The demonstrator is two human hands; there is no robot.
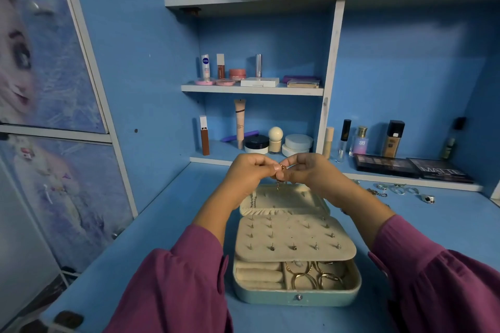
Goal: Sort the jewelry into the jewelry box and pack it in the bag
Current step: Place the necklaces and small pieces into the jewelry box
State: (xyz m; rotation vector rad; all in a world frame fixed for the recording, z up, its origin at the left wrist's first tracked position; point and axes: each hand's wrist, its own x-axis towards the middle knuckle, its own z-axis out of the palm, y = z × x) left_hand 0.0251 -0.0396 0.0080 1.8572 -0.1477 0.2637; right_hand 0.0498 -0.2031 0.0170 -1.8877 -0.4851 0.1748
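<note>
Both hands [250,170] [305,169] pinch a half-hidden chain [281,170]

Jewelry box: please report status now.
Both hands pinch a small gold chain above open jewelry box. Loose rings wait on desk. Nothing blocks.

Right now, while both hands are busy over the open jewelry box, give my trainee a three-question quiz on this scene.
1. True or false: the jewelry box is closed.
2. What do the left hand and right hand pinch between them? A) a lipstick B) a small gold chain piece C) a makeup brush
3. Fill in: loose rings lie on the blue desk to the ____ of the box.

Key: 1 false, its lid is up and the stud panel shows. 2 B. 3 right.
</note>
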